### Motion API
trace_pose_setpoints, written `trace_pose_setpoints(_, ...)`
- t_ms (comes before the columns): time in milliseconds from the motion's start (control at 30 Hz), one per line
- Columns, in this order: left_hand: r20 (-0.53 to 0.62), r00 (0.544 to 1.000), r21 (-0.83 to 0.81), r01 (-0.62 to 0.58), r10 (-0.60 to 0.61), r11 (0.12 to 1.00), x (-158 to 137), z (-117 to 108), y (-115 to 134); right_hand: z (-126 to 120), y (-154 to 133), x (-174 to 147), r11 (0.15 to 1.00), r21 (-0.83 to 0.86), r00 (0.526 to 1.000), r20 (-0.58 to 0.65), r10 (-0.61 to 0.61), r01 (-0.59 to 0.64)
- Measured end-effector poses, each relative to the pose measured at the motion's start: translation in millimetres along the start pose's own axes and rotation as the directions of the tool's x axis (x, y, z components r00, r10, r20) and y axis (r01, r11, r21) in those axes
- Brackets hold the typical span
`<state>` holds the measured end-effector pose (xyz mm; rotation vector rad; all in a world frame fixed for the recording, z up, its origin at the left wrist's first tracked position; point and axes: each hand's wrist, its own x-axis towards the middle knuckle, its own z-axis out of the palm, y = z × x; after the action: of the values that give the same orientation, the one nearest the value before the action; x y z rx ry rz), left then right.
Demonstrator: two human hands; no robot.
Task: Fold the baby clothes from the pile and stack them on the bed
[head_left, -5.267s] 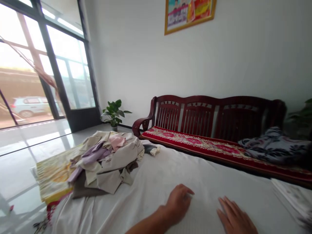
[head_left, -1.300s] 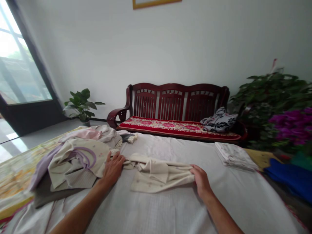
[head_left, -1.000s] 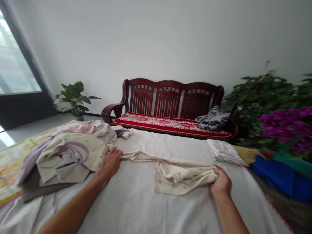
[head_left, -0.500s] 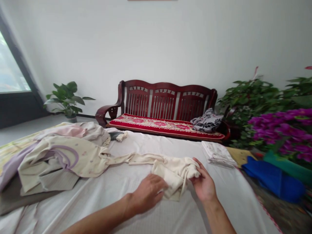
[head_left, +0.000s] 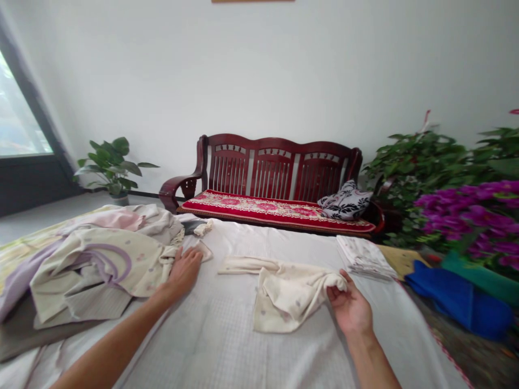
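Observation:
A cream garment with faint spots [head_left: 290, 300] lies rumpled on the white cloth in front of me, one narrow sleeve or leg stretched to the left. At its bunched right end, my right hand [head_left: 351, 308] pinches the edge between thumb and fingers. My left hand [head_left: 187, 270] rests with outstretched fingers on the right side of a clothes pile, over the sleeve of a cream top with a purple neckline [head_left: 141, 259]. What lies under that palm is hidden.
A folded white stack [head_left: 363, 256] sits at the cloth's back right. Beyond stands a red wooden bench [head_left: 271, 167] with a patterned cushion [head_left: 344, 202]. Purple flowers [head_left: 474, 216] and blue fabric [head_left: 456, 297] are on the right, a potted plant [head_left: 111, 165] on the left.
My left hand has gone from the cream garment leftward to the pile. The pile's trailing sleeve is now drawn back, apart from the garment. My right hand has shifted slightly right, still pinching.

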<state>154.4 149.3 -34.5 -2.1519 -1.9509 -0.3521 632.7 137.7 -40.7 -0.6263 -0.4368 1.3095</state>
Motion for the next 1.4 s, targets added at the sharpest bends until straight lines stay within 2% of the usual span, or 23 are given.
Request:
trace_pose_setpoints(100,-0.030,0.993,0.027,0.113,-0.112,0.993,9,-3,-14,6,-1,-5,0.999,-0.041,1.000,0.007,0.021,-0.020)
trace_pose_setpoints(167,-0.058,0.992,-0.051,0.110,-0.113,0.993,10,-8,2,13,-1,-10,0.997,-0.064,0.998,0.047,0.049,-0.046)
trace_pose_setpoints(233,-0.083,0.995,-0.253,0.028,-0.051,0.967,5,-15,36,21,1,-16,0.993,-0.095,0.992,0.103,0.077,-0.067)
trace_pose_setpoints(300,-0.043,0.997,-0.509,-0.080,0.067,0.857,-8,-22,81,29,5,-22,0.989,-0.129,0.983,0.156,0.095,-0.075)
trace_pose_setpoints(333,0.014,0.989,-0.622,-0.105,0.145,0.776,-16,-25,106,33,6,-25,0.987,-0.142,0.978,0.183,0.098,-0.073)
trace_pose_setpoints(400,0.136,0.948,-0.780,-0.076,0.287,0.621,-33,-28,152,39,9,-31,0.986,-0.157,0.964,0.246,0.101,-0.063)
trace_pose_setpoints(467,0.227,0.910,-0.870,0.029,0.347,0.492,-45,-27,192,45,11,-36,0.986,-0.157,0.946,0.310,0.101,-0.054)
trace_pose_setpoints(533,0.267,0.897,-0.914,0.119,0.353,0.388,-50,-23,222,51,12,-42,0.986,-0.155,0.929,0.354,0.107,-0.055)
trace_pose_setpoints(633,0.187,0.951,-0.937,0.097,0.246,0.336,-45,-17,247,59,13,-51,0.978,-0.186,0.907,0.389,0.159,-0.092)
trace_pose_setpoints(700,0.088,0.982,-0.942,0.027,0.168,0.333,-37,-17,254,63,16,-56,0.966,-0.224,0.887,0.408,0.215,-0.131)
trace_pose_setpoints(767,0.038,0.993,-0.957,0.002,0.116,0.290,-29,-19,255,65,20,-60,0.954,-0.251,0.866,0.427,0.259,-0.162)
trace_pose_setpoints(867,0.027,0.996,-0.977,0.008,0.086,0.215,-20,-26,249,65,23,-62,0.944,-0.275,0.855,0.430,0.291,-0.183)
trace_pose_setpoints(1000,-0.011,0.996,-0.980,-0.029,0.089,0.197,-14,-43,234,60,17,-58,0.920,-0.338,0.849,0.408,0.335,-0.200)
trace_pose_setpoints(1067,-0.006,0.998,-0.994,-0.012,0.058,0.107,-10,-56,226,56,12,-54,0.912,-0.366,0.852,0.404,0.332,-0.182)
trace_pose_setpoints(1200,0.196,0.976,-0.940,0.213,0.092,-0.265,5,-90,208,49,8,-44,0.922,-0.380,0.925,0.322,0.204,-0.071)
trace_pose_setpoints(1267,0.301,0.939,-0.853,0.344,0.168,-0.393,13,-111,199,49,9,-42,0.916,-0.402,0.947,0.292,0.138,-0.009)
trace_pose_setpoints(1333,0.391,0.877,-0.768,0.479,0.281,-0.426,20,-129,192,53,13,-44,0.899,-0.436,0.943,0.314,0.107,0.044)
trace_pose_setpoints(1400,0.458,0.795,-0.695,0.600,0.399,-0.397,25,-137,185,59,17,-48,0.882,-0.463,0.920,0.376,0.110,0.084)
